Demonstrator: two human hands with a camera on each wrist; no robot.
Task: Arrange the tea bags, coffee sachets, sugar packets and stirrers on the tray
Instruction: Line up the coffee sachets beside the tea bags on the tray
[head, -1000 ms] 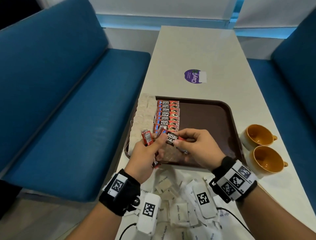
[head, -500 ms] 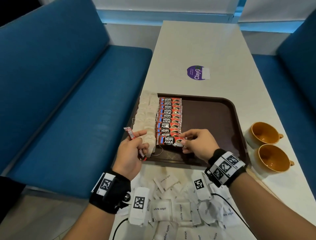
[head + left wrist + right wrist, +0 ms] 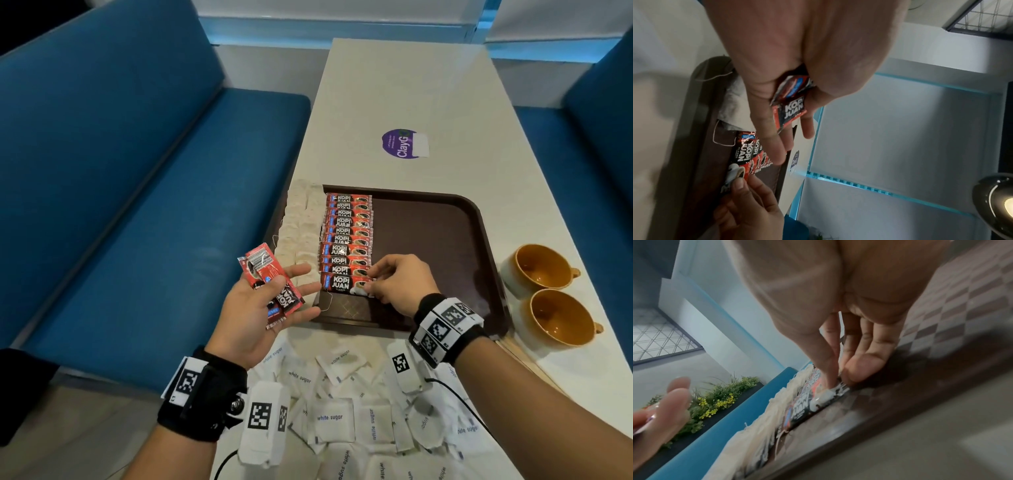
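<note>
coffee sachets going down in a shingled column on the tray

the left hand (image 3: 260, 318) lies palm up, thumb pinning the spare sachets (image 3: 270, 284) like a ready stock; beside the tea bags (image 3: 301, 236) the coffee column (image 3: 346, 236) overlaps, likely to save room on the tray (image 3: 445, 240); the right hand (image 3: 399, 282) pinches the nearest sachet (image 3: 342, 283) at its end, seating it; sugar packets (image 3: 330, 416) wait on the table.

- "KOPI JUAN" in white on the red-and-black foil coffee sachets (image 3: 346, 240) lined up on the tray.
- "white sugar" in blue on the white paper sugar packets (image 3: 330, 418).
- "ClayG" on the round purple sticker (image 3: 401, 144), rest covered.
</note>
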